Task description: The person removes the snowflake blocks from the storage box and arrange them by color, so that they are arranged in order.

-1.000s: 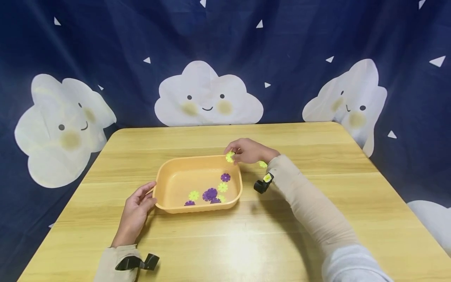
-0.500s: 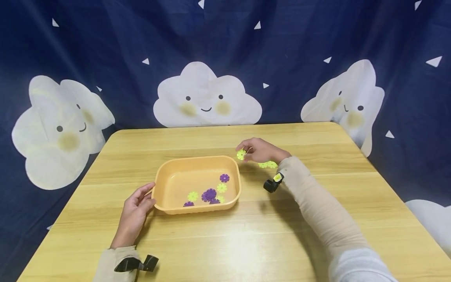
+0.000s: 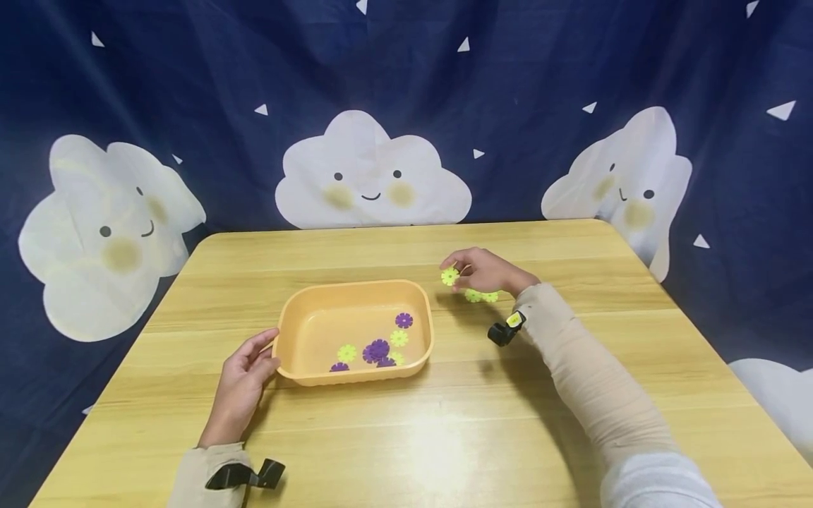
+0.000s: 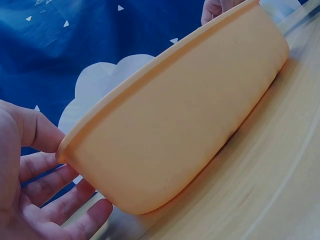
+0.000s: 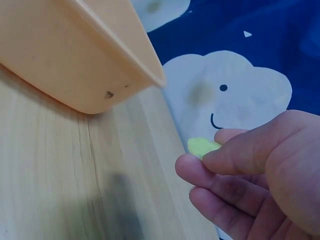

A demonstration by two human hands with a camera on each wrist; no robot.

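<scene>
My left hand (image 3: 240, 377) grips the left end of an orange plastic basin (image 3: 317, 331), thumb at the rim (image 4: 62, 150). Inside the basin lie several purple and yellow-green flower-shaped discs, among them a purple disc (image 3: 404, 320) and a yellow-green disc (image 3: 346, 353). Between thumb and fingertips, my right hand (image 3: 488, 271) pinches a yellow-green interlocking snowflake disc (image 3: 449, 276), right of the basin and above the table. In the right wrist view that held disc (image 5: 201, 147) is partly covered by the thumb. Near the right hand lie more yellow-green discs (image 3: 490, 297) on the table, partly hidden.
The wooden table (image 3: 381, 437) extends around the basin on all sides. Behind it hangs a dark blue curtain (image 3: 533, 70) with white clouds. A black strap (image 3: 244, 476) sticks out from the left wrist, and another strap (image 3: 506, 329) from the right.
My right hand has moved right with the pinched snowflake disc, from over the basin's far right rim to beside the basin. The left hand keeps its hold on the basin.
</scene>
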